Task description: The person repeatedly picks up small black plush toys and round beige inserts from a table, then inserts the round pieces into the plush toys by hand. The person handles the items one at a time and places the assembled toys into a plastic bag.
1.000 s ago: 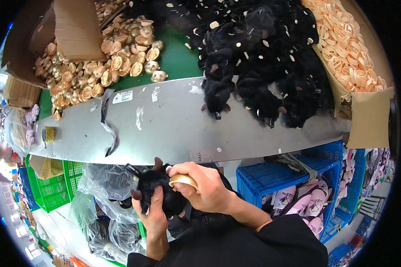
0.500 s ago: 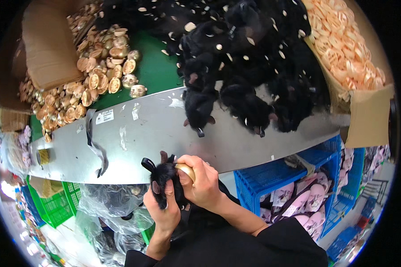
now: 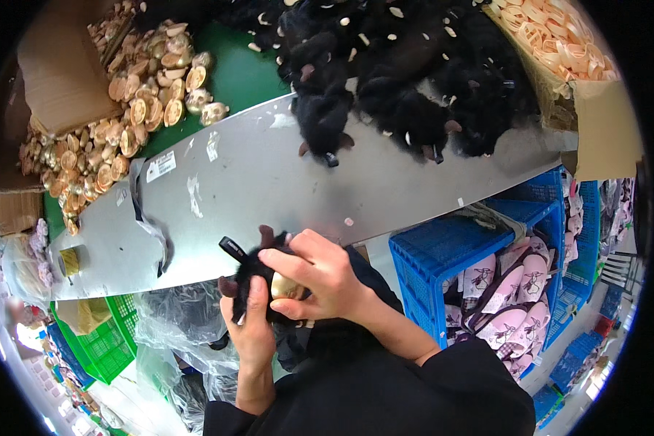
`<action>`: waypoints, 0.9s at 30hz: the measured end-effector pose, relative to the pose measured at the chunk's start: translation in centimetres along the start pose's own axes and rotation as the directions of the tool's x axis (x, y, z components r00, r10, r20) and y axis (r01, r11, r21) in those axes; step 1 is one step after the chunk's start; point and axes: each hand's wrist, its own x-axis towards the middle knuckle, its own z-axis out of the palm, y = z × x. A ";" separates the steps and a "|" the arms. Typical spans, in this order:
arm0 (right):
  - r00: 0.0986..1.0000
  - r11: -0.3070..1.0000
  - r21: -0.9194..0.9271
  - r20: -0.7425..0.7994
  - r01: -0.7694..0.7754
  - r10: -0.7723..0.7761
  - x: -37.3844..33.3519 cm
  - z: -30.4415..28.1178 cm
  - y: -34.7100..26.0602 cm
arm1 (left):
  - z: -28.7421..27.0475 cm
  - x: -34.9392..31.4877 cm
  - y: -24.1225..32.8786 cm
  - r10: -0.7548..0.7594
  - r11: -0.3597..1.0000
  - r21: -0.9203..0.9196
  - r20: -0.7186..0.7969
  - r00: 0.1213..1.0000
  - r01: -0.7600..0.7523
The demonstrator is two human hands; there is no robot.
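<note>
Below the table's front edge, my left hand (image 3: 251,338) grips a black furry plush toy (image 3: 248,270) with brown ears and a black strap loop on top. Its thumb lies along the fur. On the right side of the toy, my right hand (image 3: 330,280) has its fingers and thumb closed around a shiny gold domed shell (image 3: 286,288). The shell sits against the plush, and whether it is attached cannot be seen. Part of the toy's lower body is hidden by my hands and dark clothing.
Black plush toys (image 3: 323,120) pile up at the back of the metal table (image 3: 254,182). Gold half shells (image 3: 131,123) heap at left by a cardboard box (image 3: 62,69). Peach plastic pieces (image 3: 552,33) fill a box at right. Blue crates (image 3: 425,283) hold pink slippers (image 3: 519,283).
My right hand has moved further over the plush toy, and more of the gold shell's rounded face shows between its fingers. The whole view has shifted, so the table's contents appear higher.
</note>
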 end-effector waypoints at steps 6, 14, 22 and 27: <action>0.998 0.976 0.209 0.029 -0.067 0.063 0.8 1.2 -1.0 | -2.7 -1.1 -0.5 0.017 0.999 -0.037 0.045 0.999 -0.015; 0.910 0.797 0.443 0.256 -0.411 0.327 1.1 2.9 -2.4 | -4.6 -1.3 -1.1 -0.059 0.935 -0.350 0.006 0.998 0.058; 0.899 0.751 0.495 0.278 -0.437 0.339 0.7 4.3 -1.8 | -5.7 -2.7 -5.2 -0.180 0.793 -0.592 0.001 0.984 0.145; 0.915 0.774 0.497 0.296 -0.393 0.274 0.9 3.8 -1.3 | -5.5 -3.7 -5.1 -0.133 0.759 -0.630 0.098 0.986 0.165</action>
